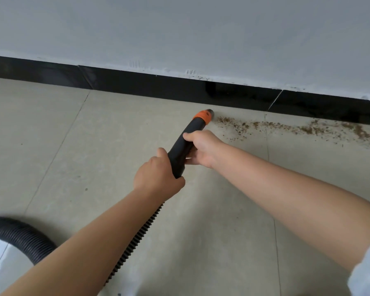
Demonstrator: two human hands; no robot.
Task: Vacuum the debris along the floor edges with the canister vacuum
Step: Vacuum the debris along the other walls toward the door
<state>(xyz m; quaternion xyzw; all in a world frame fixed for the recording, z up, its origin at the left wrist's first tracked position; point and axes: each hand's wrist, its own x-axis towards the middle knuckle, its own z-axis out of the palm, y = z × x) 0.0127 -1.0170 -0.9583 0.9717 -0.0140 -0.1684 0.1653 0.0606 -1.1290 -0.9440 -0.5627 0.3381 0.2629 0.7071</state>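
A black vacuum nozzle (189, 137) with an orange collar (202, 117) points at the floor near the black baseboard (158, 86). My left hand (157, 174) grips the nozzle's lower end where the ribbed hose (137, 238) joins it. My right hand (201, 147) grips the nozzle higher up, just behind the collar. Brown debris (286, 127) lies in a strip along the baseboard, starting right beside the nozzle tip and running to the right edge of the view.
The hose loops back to the lower left (19, 236), over a bright patch of floor. The floor is beige tile (94, 146) with grout lines. A white wall (179, 28) rises above the baseboard.
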